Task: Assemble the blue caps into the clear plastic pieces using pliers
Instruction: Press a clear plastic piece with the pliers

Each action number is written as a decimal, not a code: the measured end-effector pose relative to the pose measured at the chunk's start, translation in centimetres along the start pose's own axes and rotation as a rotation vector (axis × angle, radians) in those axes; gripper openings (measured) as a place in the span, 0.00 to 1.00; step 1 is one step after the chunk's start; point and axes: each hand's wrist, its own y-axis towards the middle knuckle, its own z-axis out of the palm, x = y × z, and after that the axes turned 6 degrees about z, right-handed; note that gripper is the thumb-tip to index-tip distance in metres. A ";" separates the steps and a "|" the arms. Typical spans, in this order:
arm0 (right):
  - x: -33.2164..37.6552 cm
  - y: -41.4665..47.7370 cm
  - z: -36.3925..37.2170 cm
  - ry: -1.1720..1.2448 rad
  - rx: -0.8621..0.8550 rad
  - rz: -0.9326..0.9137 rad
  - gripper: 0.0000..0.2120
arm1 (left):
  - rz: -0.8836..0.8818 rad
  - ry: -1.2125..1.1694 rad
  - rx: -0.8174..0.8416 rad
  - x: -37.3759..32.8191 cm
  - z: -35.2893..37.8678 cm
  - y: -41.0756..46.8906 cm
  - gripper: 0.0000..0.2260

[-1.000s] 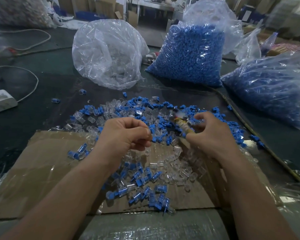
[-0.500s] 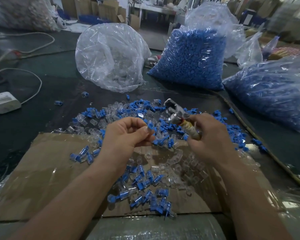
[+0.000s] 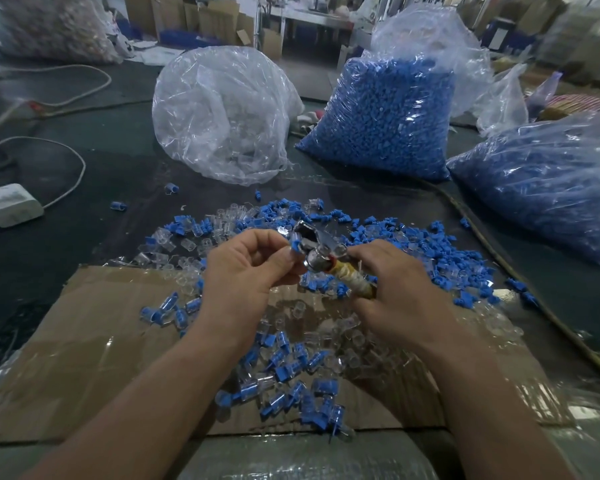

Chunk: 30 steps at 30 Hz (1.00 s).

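My right hand point(image 3: 392, 292) grips the taped handles of metal pliers point(image 3: 321, 249), whose jaws point up and left. My left hand point(image 3: 248, 268) pinches a blue cap fitted in a clear piece point(image 3: 294, 244) and holds it at the plier jaws. Beyond the hands, loose blue caps point(image 3: 413, 244) and clear plastic pieces point(image 3: 187, 244) lie scattered on the dark table. A heap of joined blue-and-clear pieces point(image 3: 291, 386) lies on the cardboard sheet point(image 3: 94, 341) below my hands.
A clear bag point(image 3: 222, 116) stands at the back centre. Two bags full of blue caps point(image 3: 385, 116) point(image 3: 548, 178) stand at the back right. A white power adapter point(image 3: 9, 204) with cables lies at the left.
The pliers rose and their jaws came up into plain view. My left hand moved its pinched piece right, up to the jaws. Both hands lifted slightly off the pile.
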 end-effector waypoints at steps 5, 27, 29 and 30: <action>0.0 0.0 0.1 -0.004 0.009 -0.015 0.17 | 0.017 0.029 0.006 -0.1 0.0 -0.1 0.04; 0.5 -0.2 0.4 0.056 -0.064 -0.023 0.09 | 0.205 0.250 -0.004 -0.5 0.2 -0.5 0.08; 0.2 -0.1 0.4 0.065 -0.068 -0.023 0.09 | 0.187 0.257 -0.008 -0.5 0.1 -0.4 0.08; 0.0 0.0 0.4 0.071 -0.079 -0.021 0.10 | 0.169 0.249 -0.014 -0.6 0.0 -0.3 0.08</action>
